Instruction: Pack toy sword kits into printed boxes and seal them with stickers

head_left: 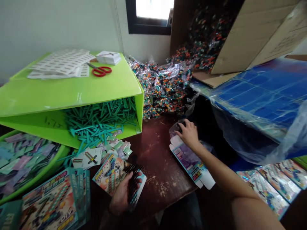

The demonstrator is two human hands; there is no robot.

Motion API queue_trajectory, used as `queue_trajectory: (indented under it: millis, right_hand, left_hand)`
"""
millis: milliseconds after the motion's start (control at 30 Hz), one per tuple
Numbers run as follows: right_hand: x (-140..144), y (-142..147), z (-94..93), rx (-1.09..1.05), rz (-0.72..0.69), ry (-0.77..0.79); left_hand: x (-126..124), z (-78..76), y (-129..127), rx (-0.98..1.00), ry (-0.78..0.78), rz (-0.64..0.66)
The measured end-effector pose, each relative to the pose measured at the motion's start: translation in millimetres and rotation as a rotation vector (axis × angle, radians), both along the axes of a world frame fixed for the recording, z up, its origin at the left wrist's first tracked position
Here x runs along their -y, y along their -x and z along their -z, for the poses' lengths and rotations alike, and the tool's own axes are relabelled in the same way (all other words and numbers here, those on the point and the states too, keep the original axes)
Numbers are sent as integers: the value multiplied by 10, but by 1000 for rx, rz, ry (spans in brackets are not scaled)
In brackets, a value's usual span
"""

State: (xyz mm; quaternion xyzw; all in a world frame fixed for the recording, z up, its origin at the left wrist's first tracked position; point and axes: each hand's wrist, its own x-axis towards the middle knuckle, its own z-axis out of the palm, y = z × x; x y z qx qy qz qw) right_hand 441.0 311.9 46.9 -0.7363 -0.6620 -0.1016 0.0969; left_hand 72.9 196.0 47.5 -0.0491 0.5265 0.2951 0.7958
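My left hand (123, 193) holds a colourful printed card with a black grid sheet (133, 185) on top of it, low over the dark wooden table (158, 159). My right hand (189, 134) reaches forward and rests on a stack of flat, unfolded purple and blue printed boxes (192, 163) at the table's right edge, fingers curled over the stack's far end by a clear plastic bag. A small card with a sword picture (87, 158) lies to the left of my left hand.
A green box on its side (72, 92) spills teal plastic sticks (100, 119); sticker sheets and red scissors (102, 71) lie on top. Bags of coloured beads (165, 86) pile at the back. Blue wrapped sheets (263, 95) lie right. Printed cards (52, 201) stack at lower left.
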Motion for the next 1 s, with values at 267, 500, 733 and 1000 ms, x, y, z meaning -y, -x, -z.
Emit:
queue_trajectory:
  millis: [267, 500, 733, 1000]
  right_hand:
    - [-1786, 454, -513, -279, -8, -104]
    - [-659, 891, -339, -330, -107, -223]
    - [1590, 1966, 412, -490, -860, -62]
    - [679, 1887, 302, -943, -734, 101]
  left_hand:
    - [53, -131, -186, -79, -22, -12]
    - [95, 64, 3, -53, -167, -81]
    - [-12, 119, -188, 48, -254, -134]
    - [313, 63, 157, 1, -342, -340]
